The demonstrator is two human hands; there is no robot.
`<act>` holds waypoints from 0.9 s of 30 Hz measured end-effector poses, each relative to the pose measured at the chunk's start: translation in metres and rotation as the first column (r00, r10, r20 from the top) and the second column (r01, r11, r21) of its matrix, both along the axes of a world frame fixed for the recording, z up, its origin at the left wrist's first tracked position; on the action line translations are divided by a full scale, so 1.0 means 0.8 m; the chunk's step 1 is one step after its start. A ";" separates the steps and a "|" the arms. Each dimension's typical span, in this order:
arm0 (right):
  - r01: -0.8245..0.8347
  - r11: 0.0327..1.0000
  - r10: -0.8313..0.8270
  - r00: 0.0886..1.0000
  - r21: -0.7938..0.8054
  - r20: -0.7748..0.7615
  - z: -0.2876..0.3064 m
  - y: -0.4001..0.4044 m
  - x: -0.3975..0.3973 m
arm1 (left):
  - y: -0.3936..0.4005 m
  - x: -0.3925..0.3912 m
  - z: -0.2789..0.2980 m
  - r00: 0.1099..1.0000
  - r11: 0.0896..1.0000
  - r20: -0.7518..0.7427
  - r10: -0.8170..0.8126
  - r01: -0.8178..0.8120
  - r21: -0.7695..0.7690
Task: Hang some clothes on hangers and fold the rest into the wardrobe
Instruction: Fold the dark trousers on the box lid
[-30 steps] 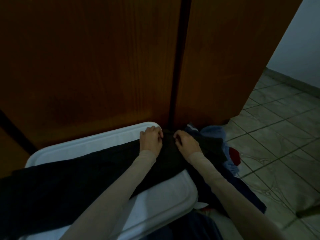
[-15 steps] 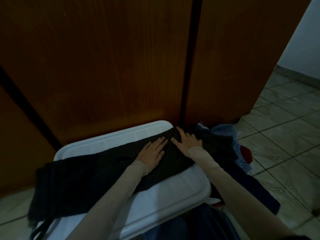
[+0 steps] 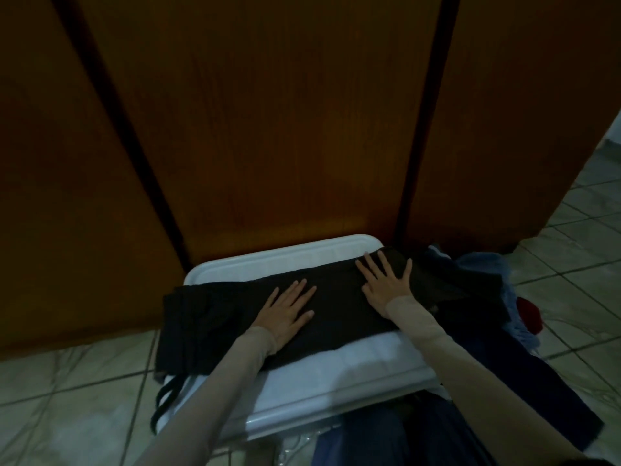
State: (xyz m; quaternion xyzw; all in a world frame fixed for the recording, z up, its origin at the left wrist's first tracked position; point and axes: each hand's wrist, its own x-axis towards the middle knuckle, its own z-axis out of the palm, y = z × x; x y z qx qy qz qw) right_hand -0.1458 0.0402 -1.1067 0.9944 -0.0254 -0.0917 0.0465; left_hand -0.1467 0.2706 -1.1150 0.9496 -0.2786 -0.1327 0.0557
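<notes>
Both hands slid apart: left hand (image 3: 286, 314) and right hand (image 3: 386, 284) flat, released, on the dark folded cloth garment (image 3: 262, 317) over the white plastic lid (image 3: 336, 375)

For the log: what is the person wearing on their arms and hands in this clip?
Both arms are covered by close-fitting, plain beige long sleeves that end at the wrists, one on the left sleeve side and one on the right sleeve side. No pattern, logo or cuff detail shows in the dim light. The left hand and right hand are bare: no gloves, rings, watch or bracelet visible.
</notes>
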 end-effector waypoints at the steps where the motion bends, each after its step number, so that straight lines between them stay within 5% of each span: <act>1: 0.006 1.000 -0.006 1.000 -0.001 -0.014 0.000 0.008 0.000 | 0.011 -0.004 0.001 1.000 1.000 0.001 0.019 -0.019 0.015; 8: -0.060 0.990 0.076 0.988 0.125 -0.131 0.001 0.068 -0.013 | 0.069 -0.021 0.016 0.988 0.977 0.062 0.141 -0.149 0.153; 15: -0.172 0.968 0.211 0.951 0.182 -0.225 0.007 0.120 -0.026 | 0.101 -0.035 0.054 0.963 0.977 -0.252 0.090 -0.036 0.212; 27: -0.185 0.945 0.251 0.940 0.271 -0.232 0.014 0.170 -0.032 | 0.144 -0.055 0.086 0.986 0.900 0.045 0.161 -0.165 0.403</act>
